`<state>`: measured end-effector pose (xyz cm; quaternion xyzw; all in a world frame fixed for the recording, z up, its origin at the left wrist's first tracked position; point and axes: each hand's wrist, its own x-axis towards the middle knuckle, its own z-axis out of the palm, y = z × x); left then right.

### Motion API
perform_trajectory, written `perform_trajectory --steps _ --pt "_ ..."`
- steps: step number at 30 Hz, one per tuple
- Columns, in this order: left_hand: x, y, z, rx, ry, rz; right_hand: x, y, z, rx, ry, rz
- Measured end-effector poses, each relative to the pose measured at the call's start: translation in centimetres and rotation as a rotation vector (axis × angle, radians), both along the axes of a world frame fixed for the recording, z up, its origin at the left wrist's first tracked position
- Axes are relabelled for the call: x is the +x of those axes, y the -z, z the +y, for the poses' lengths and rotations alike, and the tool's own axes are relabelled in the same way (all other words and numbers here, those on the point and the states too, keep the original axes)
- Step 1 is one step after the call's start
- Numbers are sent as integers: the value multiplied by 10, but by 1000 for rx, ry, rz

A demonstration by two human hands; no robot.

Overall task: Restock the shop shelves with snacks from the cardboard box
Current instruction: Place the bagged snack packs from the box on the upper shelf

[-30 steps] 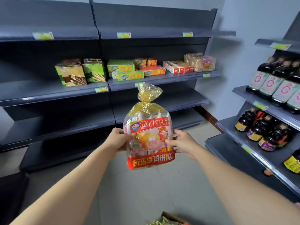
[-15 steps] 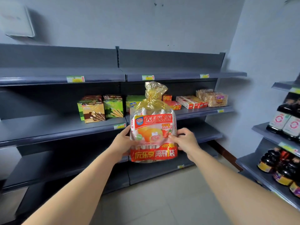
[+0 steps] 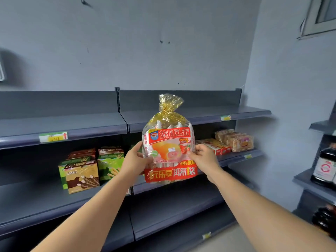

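Two hands carry one snack bag (image 3: 170, 148) upright in the air before the grey shelving, apart from every shelf board. Left hand (image 3: 135, 160) and right hand (image 3: 203, 157) each clasp a side edge at mid-height, fingers curled round the film and thumbs on the printed front. This paired side grip probably steadies the soft, bulky pack and turns the label and gold-tied neck outward, as on display. The bag's neck stands level with the top shelf (image 3: 72, 124), whose front edge bears a price tag (image 3: 52, 136); this height suggests the top shelf as the likely destination. Behind the bag, the middle shelf (image 3: 45, 195) holds biscuit-stick boxes (image 3: 81, 177) to the left, with red boxes (image 3: 216, 147) and clear-wrapped packs (image 3: 236, 140) to the right. Dark bottles (image 3: 324, 166) occupy a separate rack at right. No cardboard box is in view.
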<state>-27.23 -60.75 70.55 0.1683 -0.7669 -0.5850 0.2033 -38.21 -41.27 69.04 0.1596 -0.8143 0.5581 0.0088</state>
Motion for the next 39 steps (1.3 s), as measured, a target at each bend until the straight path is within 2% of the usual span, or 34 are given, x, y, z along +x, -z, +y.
perform_trajectory --steps 9,15,28,39 --pt "-128 -61 -38 -15 43 122 -96 -61 -27 -156 94 74" --pt "-197 -87 -41 -7 118 160 -152 -87 -27 -161 136 86" --pt "-359 -118 29 -40 155 225 -305 -119 36 -129 171 171" --pt "-497 -122 70 -5 97 180 -448 -119 66 -138 178 158"
